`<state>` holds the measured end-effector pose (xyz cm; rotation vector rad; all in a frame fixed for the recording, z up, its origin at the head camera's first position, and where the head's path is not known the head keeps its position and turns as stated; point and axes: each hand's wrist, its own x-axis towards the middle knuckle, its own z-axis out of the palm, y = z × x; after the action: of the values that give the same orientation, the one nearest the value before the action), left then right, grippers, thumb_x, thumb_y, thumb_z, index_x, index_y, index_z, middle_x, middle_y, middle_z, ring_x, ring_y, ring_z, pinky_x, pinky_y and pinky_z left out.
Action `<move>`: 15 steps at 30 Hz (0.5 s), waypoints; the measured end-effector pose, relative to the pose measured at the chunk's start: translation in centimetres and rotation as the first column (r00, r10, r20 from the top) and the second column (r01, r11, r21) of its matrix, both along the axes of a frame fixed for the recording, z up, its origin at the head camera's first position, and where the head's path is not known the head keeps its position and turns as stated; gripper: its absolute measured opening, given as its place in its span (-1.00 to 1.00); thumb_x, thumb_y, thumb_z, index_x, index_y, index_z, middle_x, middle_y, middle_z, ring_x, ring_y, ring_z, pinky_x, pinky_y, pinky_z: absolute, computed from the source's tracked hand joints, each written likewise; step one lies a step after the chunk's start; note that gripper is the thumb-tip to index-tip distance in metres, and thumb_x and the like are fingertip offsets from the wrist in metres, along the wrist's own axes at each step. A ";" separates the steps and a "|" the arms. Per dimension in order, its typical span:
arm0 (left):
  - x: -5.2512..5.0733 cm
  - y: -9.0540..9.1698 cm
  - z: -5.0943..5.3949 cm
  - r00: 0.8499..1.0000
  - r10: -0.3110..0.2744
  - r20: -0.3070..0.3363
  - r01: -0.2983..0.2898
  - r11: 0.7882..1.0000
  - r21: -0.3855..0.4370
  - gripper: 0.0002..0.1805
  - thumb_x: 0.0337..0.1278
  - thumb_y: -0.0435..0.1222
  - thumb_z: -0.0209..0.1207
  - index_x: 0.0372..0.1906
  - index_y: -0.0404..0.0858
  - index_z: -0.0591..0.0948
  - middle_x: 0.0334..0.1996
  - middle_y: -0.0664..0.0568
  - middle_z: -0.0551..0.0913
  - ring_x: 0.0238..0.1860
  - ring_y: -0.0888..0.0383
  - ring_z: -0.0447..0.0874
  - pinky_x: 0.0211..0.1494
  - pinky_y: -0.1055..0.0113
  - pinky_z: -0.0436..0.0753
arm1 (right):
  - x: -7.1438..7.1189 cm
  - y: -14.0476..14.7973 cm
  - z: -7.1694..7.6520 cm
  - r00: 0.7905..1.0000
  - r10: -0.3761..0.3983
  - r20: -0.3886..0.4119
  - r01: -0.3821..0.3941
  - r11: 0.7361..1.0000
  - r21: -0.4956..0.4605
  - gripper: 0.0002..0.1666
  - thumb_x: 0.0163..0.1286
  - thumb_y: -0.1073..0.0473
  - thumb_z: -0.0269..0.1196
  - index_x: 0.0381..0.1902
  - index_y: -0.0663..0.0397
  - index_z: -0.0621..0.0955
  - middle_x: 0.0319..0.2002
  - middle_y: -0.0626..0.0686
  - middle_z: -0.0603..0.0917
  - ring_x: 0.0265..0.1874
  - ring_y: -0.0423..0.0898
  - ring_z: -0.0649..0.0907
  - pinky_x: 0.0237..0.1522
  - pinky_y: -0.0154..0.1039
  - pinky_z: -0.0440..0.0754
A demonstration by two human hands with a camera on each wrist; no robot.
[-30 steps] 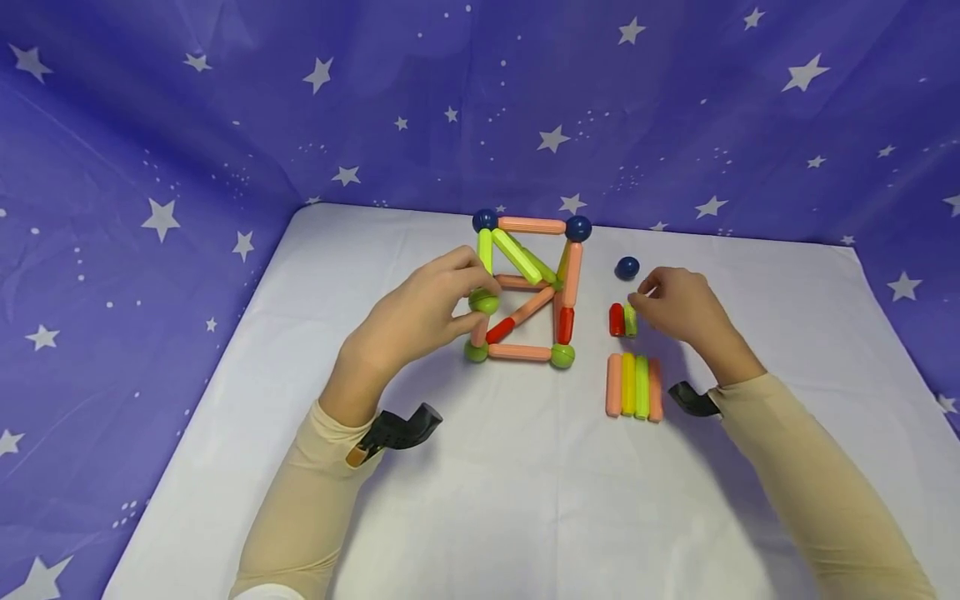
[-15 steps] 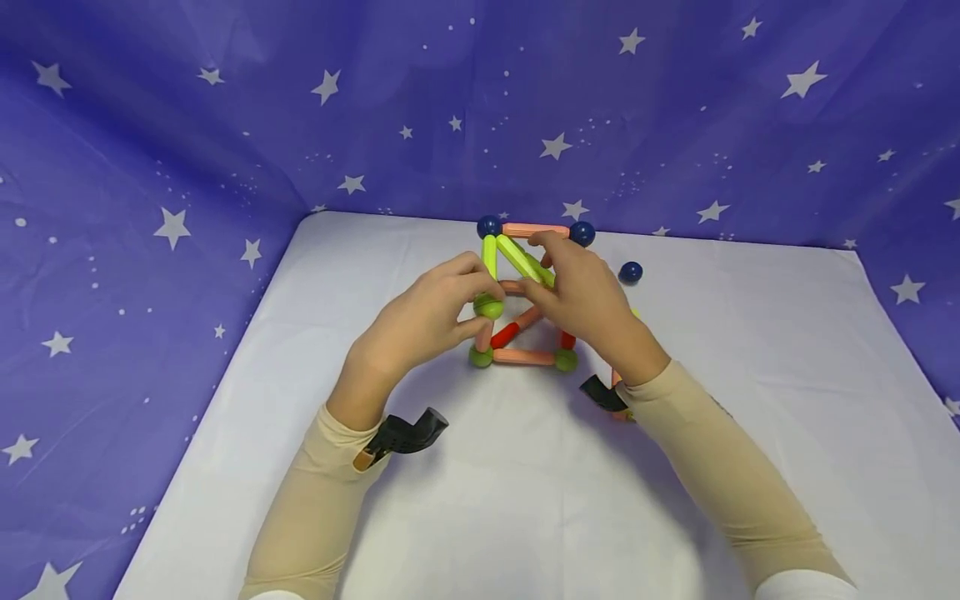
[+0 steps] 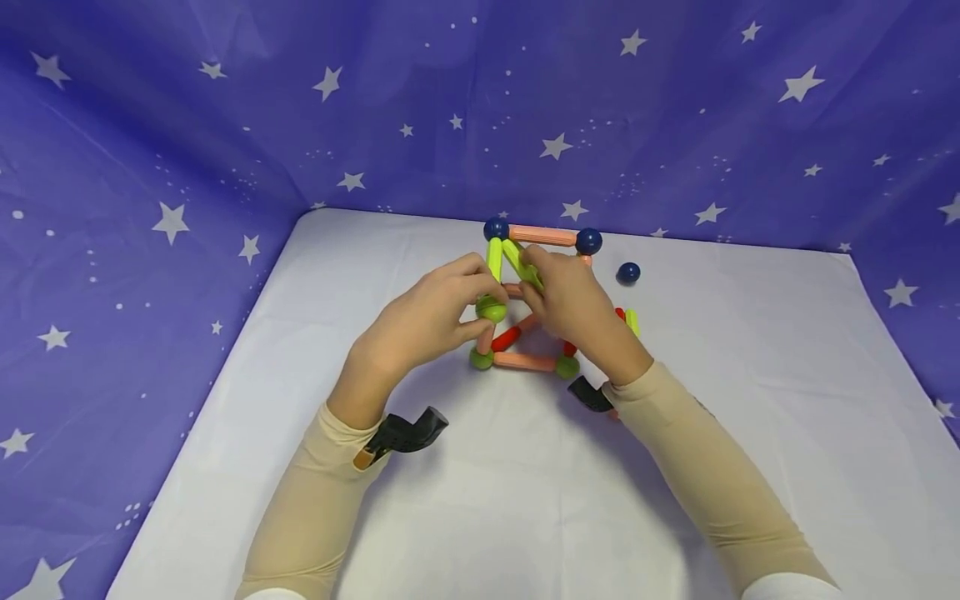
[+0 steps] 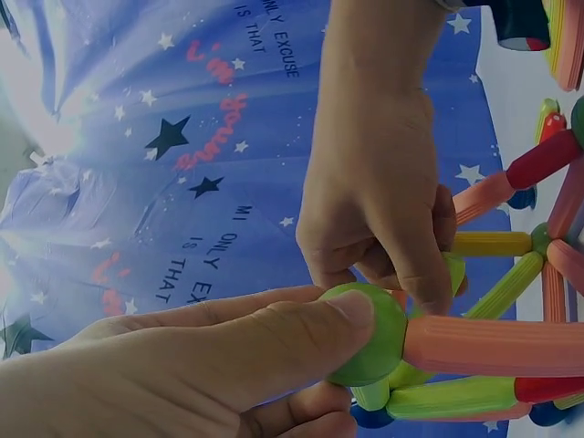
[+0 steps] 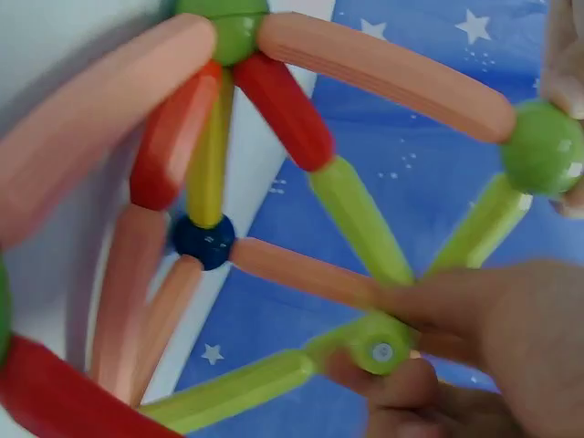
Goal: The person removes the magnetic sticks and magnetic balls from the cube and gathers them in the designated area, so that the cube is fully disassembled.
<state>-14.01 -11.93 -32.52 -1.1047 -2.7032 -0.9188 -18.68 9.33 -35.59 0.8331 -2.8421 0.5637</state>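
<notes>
A frame of magnetic sticks and balls stands on the table, with dark blue balls (image 3: 588,242) at the far side and green balls (image 3: 567,367) nearer. My left hand (image 3: 423,321) pinches a raised green ball (image 4: 370,333) between thumb and fingers; a coral stick (image 4: 493,345) joins that ball. Inside the frame, my right hand (image 3: 577,304) holds a light-green stick (image 5: 360,345) by thumb and fingertips. One end of this stick, with a round metal centre, faces the right wrist camera. In the head view the right hand covers part of the frame.
A loose blue ball (image 3: 628,273) lies right of the frame. A short red stick (image 3: 620,314) and a light-green one (image 3: 632,322) lie nearer, partly behind the right wrist. The starry purple cloth (image 3: 450,83) rises behind the white table (image 3: 465,500).
My right hand has moved left from the loose sticks into the frame and now holds a light-green stick there. The left hand stays on its green ball. The frame's top has shifted slightly right.
</notes>
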 end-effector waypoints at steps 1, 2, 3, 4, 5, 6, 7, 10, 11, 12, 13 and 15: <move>0.0 0.0 0.0 1.000 0.004 -0.003 -0.004 1.000 -0.003 -0.78 0.06 -0.37 0.39 -0.15 -0.19 0.68 -0.20 0.11 0.46 -0.19 0.20 0.49 -0.08 0.36 0.51 | 0.0 0.0 -0.1 0.999 0.016 0.038 -0.017 1.000 0.014 -0.79 0.36 0.20 0.25 -0.09 0.17 0.58 -0.61 0.02 0.51 -0.68 -0.08 0.44 -0.63 -0.25 0.34; 0.1 0.0 0.0 1.000 0.008 -0.006 -0.008 1.000 -0.008 -0.78 0.06 -0.37 0.39 -0.15 -0.20 0.68 -0.20 0.11 0.46 -0.19 0.20 0.49 -0.08 0.36 0.51 | 0.1 0.0 -0.3 0.996 0.029 0.079 -0.032 0.999 0.026 -0.75 0.35 0.21 0.25 -0.04 0.16 0.61 -0.60 0.01 0.52 -0.69 -0.10 0.44 -0.63 -0.27 0.34; 0.1 -0.1 0.0 1.000 0.011 -0.011 -0.011 1.000 -0.013 -0.78 0.06 -0.37 0.39 -0.15 -0.20 0.68 -0.20 0.10 0.47 -0.18 0.19 0.50 -0.09 0.36 0.51 | 0.2 0.1 -0.6 0.992 0.045 0.117 -0.049 0.998 0.032 -0.71 0.35 0.21 0.26 0.02 0.13 0.62 -0.60 0.00 0.53 -0.71 -0.12 0.44 -0.64 -0.29 0.34; 0.2 -0.1 0.0 1.000 0.016 -0.013 -0.017 1.000 -0.018 -0.78 0.06 -0.37 0.40 -0.15 -0.20 0.68 -0.20 0.10 0.47 -0.19 0.20 0.50 -0.09 0.36 0.52 | 0.4 0.2 -1.0 0.987 0.058 0.152 -0.064 0.997 0.034 -0.65 0.34 0.21 0.25 0.08 0.07 0.63 -0.62 -0.01 0.53 -0.73 -0.14 0.42 -0.66 -0.30 0.33; 0.3 -0.1 0.0 1.000 0.022 -0.016 -0.022 1.000 -0.021 -0.77 0.05 -0.37 0.40 -0.15 -0.20 0.68 -0.20 0.09 0.47 -0.19 0.20 0.50 -0.10 0.35 0.52 | 0.6 0.3 -1.3 0.980 0.071 0.187 -0.077 0.997 0.023 -0.57 0.32 0.24 0.24 0.16 0.01 0.61 -0.60 -0.04 0.55 -0.75 -0.16 0.42 -0.68 -0.32 0.32; 0.3 -0.1 0.0 1.000 0.023 -0.019 -0.023 0.999 -0.022 -0.78 0.04 -0.37 0.40 -0.16 -0.20 0.68 -0.20 0.09 0.47 -0.20 0.19 0.50 -0.11 0.35 0.52 | 0.9 0.6 -1.6 0.974 0.084 0.211 -0.085 0.996 -0.002 -0.51 0.32 0.24 0.22 0.22 -0.05 0.57 -0.57 -0.05 0.58 -0.77 -0.18 0.42 -0.70 -0.32 0.32; 0.3 -0.1 0.0 1.000 0.025 -0.017 -0.025 0.999 -0.022 -0.77 0.04 -0.37 0.41 -0.17 -0.21 0.68 -0.20 0.08 0.47 -0.20 0.19 0.50 -0.11 0.35 0.52 | 1.3 1.0 -1.8 0.969 0.085 0.231 -0.081 0.996 -0.027 -0.45 0.33 0.22 0.21 0.29 -0.13 0.53 -0.58 -0.05 0.58 -0.80 -0.18 0.42 -0.72 -0.32 0.32; 0.4 -0.1 0.2 0.999 0.030 -0.013 -0.030 0.999 -0.016 -0.76 0.03 -0.38 0.41 -0.16 -0.21 0.67 -0.19 0.08 0.48 -0.21 0.19 0.51 -0.13 0.35 0.53 | 2.4 2.6 -1.8 0.953 0.085 0.290 -0.050 0.991 -0.128 -0.40 0.34 0.18 0.21 0.32 -0.33 0.47 -0.50 -0.07 0.63 -0.75 -0.17 0.49 -0.72 -0.27 0.41; 0.4 -0.1 0.2 0.999 0.030 -0.011 -0.030 0.999 -0.015 -0.76 0.02 -0.39 0.41 -0.16 -0.21 0.67 -0.19 0.08 0.48 -0.21 0.19 0.51 -0.13 0.34 0.53 | 2.8 3.4 -1.6 0.947 0.087 0.310 -0.037 0.986 -0.165 -0.43 0.33 0.16 0.24 0.29 -0.33 0.50 -0.45 -0.08 0.64 -0.71 -0.15 0.52 -0.70 -0.25 0.44; 0.4 -0.1 0.3 0.999 0.032 -0.010 -0.032 0.999 -0.017 -0.75 0.03 -0.39 0.41 -0.15 -0.21 0.67 -0.19 0.08 0.48 -0.21 0.19 0.51 -0.13 0.34 0.54 | 3.1 4.2 -1.4 0.939 0.086 0.332 -0.021 0.981 -0.194 -0.46 0.33 0.16 0.25 0.26 -0.32 0.52 -0.44 -0.07 0.65 -0.67 -0.14 0.54 -0.66 -0.23 0.47; 0.4 -0.1 0.4 0.999 0.033 -0.007 -0.033 0.999 -0.020 -0.75 0.02 -0.39 0.41 -0.15 -0.21 0.67 -0.19 0.09 0.48 -0.20 0.19 0.51 -0.13 0.34 0.54 | 3.3 5.0 -1.1 0.933 0.082 0.350 -0.005 0.976 -0.217 -0.51 0.33 0.15 0.26 0.21 -0.28 0.54 -0.44 -0.06 0.65 -0.62 -0.12 0.56 -0.63 -0.21 0.49; 0.5 -0.1 0.5 0.999 0.034 -0.005 -0.034 0.999 -0.029 -0.73 0.02 -0.39 0.41 -0.13 -0.21 0.67 -0.18 0.08 0.48 -0.20 0.19 0.52 -0.12 0.33 0.54 | 3.7 6.8 -0.6 0.919 0.051 0.392 0.054 0.966 -0.252 -0.60 0.31 0.16 0.29 0.11 -0.18 0.58 -0.39 -0.05 0.65 -0.54 -0.08 0.57 -0.57 -0.20 0.51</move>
<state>-13.54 -12.04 -32.02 -1.0607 -2.7309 -0.8740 -14.99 16.17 -36.20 0.7388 -3.0136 1.1985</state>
